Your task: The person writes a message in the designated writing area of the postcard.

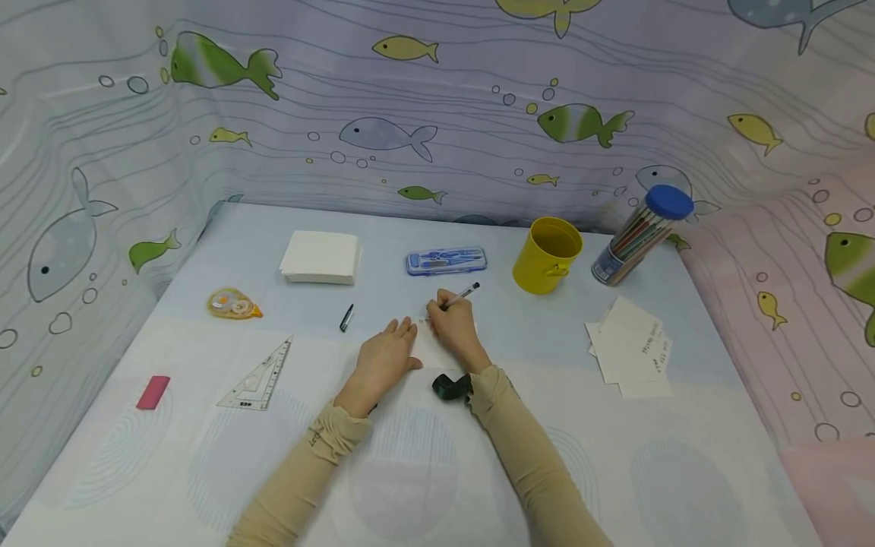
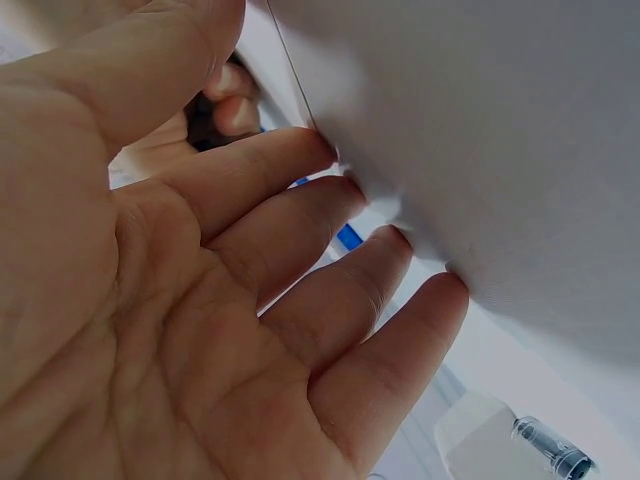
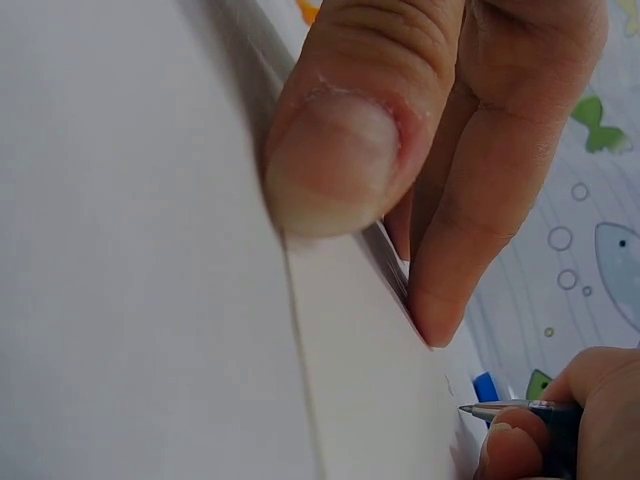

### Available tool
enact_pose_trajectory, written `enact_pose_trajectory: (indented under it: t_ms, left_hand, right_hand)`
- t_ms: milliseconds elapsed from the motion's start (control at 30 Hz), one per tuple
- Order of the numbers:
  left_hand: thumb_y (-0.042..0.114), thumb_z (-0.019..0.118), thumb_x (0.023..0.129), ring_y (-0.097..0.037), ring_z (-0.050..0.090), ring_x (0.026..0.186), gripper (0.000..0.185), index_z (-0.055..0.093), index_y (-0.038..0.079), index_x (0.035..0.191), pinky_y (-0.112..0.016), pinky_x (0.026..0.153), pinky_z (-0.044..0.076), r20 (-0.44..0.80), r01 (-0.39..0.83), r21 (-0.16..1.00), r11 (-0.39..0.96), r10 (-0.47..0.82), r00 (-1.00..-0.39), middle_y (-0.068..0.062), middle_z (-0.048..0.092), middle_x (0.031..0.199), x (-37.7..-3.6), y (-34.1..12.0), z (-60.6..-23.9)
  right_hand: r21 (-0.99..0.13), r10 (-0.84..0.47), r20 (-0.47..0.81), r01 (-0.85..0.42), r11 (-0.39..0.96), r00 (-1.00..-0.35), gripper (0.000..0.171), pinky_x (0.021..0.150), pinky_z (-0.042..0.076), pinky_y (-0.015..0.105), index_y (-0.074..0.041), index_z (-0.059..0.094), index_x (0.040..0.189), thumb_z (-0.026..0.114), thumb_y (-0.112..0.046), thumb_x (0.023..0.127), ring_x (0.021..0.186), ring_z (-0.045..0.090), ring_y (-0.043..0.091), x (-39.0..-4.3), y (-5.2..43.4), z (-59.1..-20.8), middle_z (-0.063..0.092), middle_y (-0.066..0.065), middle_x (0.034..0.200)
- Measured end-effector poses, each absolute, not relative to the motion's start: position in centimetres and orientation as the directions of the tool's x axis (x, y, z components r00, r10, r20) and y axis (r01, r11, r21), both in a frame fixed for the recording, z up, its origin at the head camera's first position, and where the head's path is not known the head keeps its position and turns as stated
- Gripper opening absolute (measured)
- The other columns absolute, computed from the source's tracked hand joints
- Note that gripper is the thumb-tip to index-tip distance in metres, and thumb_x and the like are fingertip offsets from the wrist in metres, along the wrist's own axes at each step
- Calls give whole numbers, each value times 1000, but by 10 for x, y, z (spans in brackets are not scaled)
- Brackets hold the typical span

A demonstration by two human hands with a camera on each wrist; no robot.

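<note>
My right hand (image 1: pixel 453 327) pinches a pen (image 1: pixel 462 295), its silver tip pointing down close over a white card (image 1: pixel 434 351). Small dark marks show on the card near that tip in the right wrist view. With fingers straight, my left hand (image 1: pixel 386 357) rests at the card's left side. Its thumb (image 3: pixel 335 165) presses the card's near edge, while the fingertips (image 2: pixel 440 300) touch the surface in the left wrist view. To the left of this hand lies a black pen cap (image 1: pixel 346 317).
Behind stand a stack of blank cards (image 1: pixel 320 257), a blue case (image 1: pixel 446 260), a yellow mug (image 1: pixel 536 270) and a blue-lidded pencil jar (image 1: pixel 639 235). Written cards (image 1: pixel 627 346) lie right; a correction tape (image 1: pixel 234 303), set square (image 1: pixel 258 380) and red eraser (image 1: pixel 153 392) lie left.
</note>
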State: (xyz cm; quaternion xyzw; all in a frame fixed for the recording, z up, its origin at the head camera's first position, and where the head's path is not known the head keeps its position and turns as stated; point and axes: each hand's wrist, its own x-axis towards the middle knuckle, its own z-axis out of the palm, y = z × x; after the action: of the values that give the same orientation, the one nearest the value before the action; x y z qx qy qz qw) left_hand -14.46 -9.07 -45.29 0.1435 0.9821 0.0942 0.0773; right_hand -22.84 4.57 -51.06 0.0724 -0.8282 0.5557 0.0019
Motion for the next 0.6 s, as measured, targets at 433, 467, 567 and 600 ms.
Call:
enact_pose_trajectory:
  t_ms: [433, 467, 567, 600]
  left_hand:
    - [38, 69, 85, -35, 45, 136, 69, 50, -1, 139, -42, 107, 45, -152, 257, 216, 942, 293, -944, -17, 47, 147, -146, -91, -454]
    - [38, 69, 85, -35, 45, 136, 69, 50, -1, 139, -42, 107, 45, -154, 257, 215, 942, 292, -944, -17, 47, 147, -146, -91, -454]
    - [38, 69, 85, -35, 45, 136, 69, 50, -1, 139, -42, 107, 45, -152, 258, 215, 942, 293, -944, -17, 47, 147, -146, -90, -454]
    - [38, 69, 85, -35, 46, 136, 69, 51, -1, 139, -42, 106, 45, -150, 259, 215, 942, 294, -944, -17, 47, 147, -146, -90, -454]
  right_hand:
    - [-908, -113, 91, -130, 398, -989, 33, 37, 25, 18, -14, 37, 58, 51, -6, 87, 37, 42, 6, -227, 46, -505, 44, -4, 43]
    - [-909, -115, 89, -128, 397, -989, 33, 37, 26, 18, -14, 36, 58, 51, -5, 87, 37, 42, 6, -226, 46, -505, 44, -4, 43]
    - [-909, -119, 83, -124, 399, -989, 34, 37, 25, 18, -14, 37, 58, 51, -5, 88, 37, 42, 6, -226, 46, -504, 44, -4, 43]
    - [-908, -120, 80, -122, 400, -990, 34, 37, 26, 18, -14, 37, 58, 51, -6, 88, 37, 42, 6, -226, 46, -504, 44, -4, 43]
